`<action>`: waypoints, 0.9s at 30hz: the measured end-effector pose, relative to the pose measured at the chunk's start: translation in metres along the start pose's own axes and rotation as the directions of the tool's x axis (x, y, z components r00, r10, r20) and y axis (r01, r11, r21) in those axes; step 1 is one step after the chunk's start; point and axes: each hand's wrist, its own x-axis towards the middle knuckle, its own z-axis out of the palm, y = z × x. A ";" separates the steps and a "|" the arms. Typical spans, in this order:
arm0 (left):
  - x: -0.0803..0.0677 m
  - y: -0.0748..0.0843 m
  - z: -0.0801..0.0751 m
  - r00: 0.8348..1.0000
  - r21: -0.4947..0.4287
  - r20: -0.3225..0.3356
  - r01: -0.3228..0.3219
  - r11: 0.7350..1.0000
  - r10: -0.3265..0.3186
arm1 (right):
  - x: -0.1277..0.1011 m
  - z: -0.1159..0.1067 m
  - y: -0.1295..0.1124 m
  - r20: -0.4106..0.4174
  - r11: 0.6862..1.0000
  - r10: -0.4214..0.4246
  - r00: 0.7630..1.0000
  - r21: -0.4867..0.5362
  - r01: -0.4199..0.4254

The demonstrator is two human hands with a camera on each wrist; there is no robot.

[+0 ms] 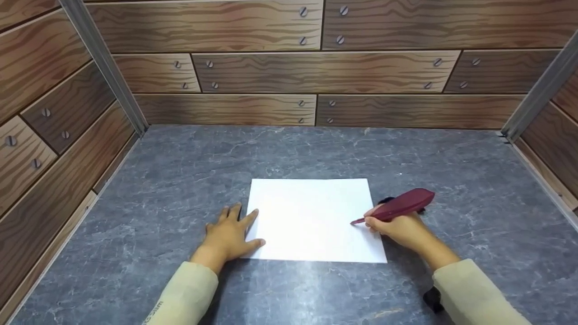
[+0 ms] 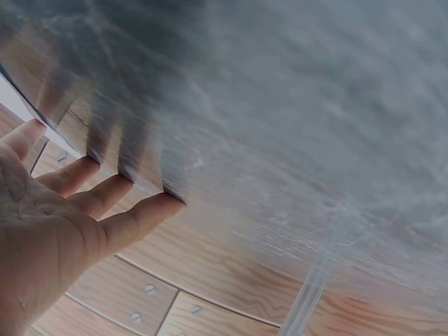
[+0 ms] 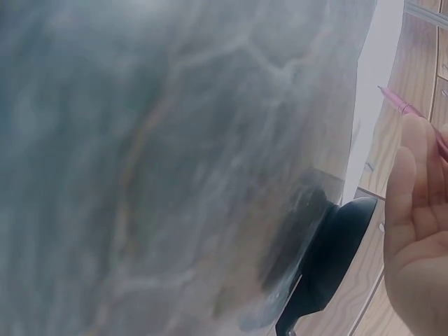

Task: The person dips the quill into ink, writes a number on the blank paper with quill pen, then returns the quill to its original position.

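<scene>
A blank white sheet of paper [image 1: 307,221] lies on the grey marbled table. On its left edge rests my left hand [image 1: 228,237], fingers spread, thumb and index finger over the sheet. In the left wrist view the fingertips of the left hand [image 2: 49,224] touch the tabletop. My right hand [image 1: 399,230] pinches a dark red feather-shaped pen [image 1: 408,201] above the sheet's right side. The pen's tip points left and down; whether it touches the paper, I cannot tell. Part of the pen [image 3: 400,105] also shows beyond the right hand [image 3: 420,238] in the right wrist view.
Partly hidden behind the right hand is a black object [image 1: 386,200]; the right wrist view shows a curved black piece [image 3: 343,241] standing on the table. Another dark thing [image 1: 432,299] is beside the right sleeve. Wood-patterned walls [image 1: 253,74] enclose the table.
</scene>
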 end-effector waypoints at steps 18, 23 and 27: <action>-0.001 0.001 -0.001 1.000 0.000 0.009 -0.003 1.000 0.003 | 0.013 0.009 -0.006 -0.043 0.997 0.056 0.998 -0.045 -0.058; -0.001 0.000 -0.001 1.000 0.001 0.005 -0.009 1.000 0.009 | 0.016 0.012 -0.010 -0.053 0.994 0.066 0.996 -0.085 -0.070; 0.000 -0.001 -0.001 1.000 0.006 0.007 -0.008 1.000 0.008 | 0.019 0.016 -0.013 -0.059 0.991 0.055 0.997 -0.115 -0.062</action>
